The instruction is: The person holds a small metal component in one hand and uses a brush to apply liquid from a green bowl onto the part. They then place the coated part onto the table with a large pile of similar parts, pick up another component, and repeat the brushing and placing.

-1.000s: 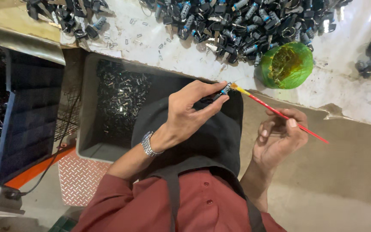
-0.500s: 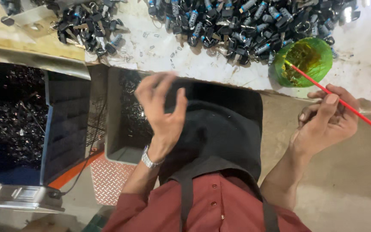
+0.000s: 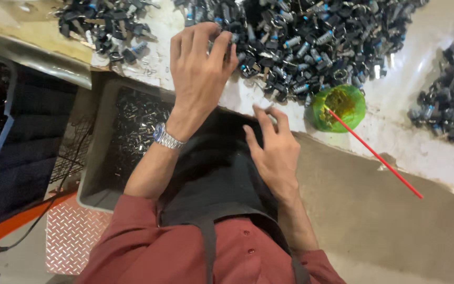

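Since 0.5 s: right hand [image 3: 274, 152] released red stick [image 3: 374, 153], now propped in green cup [image 3: 342, 108], centre-right. Left hand [image 3: 200, 68] fingers spread on small metal parts [image 3: 300, 42], upper centre of desk [image 3: 426, 142]; both hands empty. Parts judged stiff, light; pinch singly.

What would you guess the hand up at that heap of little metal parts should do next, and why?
Probably close the fingers on one part and lift it. The left hand is spread over the edge of the heap with nothing visibly held, the right hand is empty near the table edge, and the red stick rests in the green cup.
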The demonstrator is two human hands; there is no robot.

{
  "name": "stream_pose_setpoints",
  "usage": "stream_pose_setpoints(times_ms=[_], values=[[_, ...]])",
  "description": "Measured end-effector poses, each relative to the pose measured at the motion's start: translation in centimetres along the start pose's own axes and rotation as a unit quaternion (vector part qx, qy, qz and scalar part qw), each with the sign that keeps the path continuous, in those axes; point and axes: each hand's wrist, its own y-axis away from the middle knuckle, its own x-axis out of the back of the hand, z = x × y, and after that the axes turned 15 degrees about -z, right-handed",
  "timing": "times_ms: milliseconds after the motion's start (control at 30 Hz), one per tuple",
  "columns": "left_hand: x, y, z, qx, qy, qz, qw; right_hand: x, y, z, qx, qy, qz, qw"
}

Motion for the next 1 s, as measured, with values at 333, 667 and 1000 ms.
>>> stream_pose_setpoints(times_ms=[333,667,1000], values=[[3.5,3.3,2.5,0.191,0.673,0.006,0.714,-1.9,-0.7,0.6,0.015,-0.074,0.095,0.993],[1.2,8.7,8.0,0.091,0.520,-0.187,0.828,-0.7,2.7,3.3,-0.028,-0.374,0.138,0.917],[1.5,8.6,9.3,0.018,0.417,-0.137,0.898,0.8,3.2,2.7,-0.011,-0.259,0.164,0.952]])
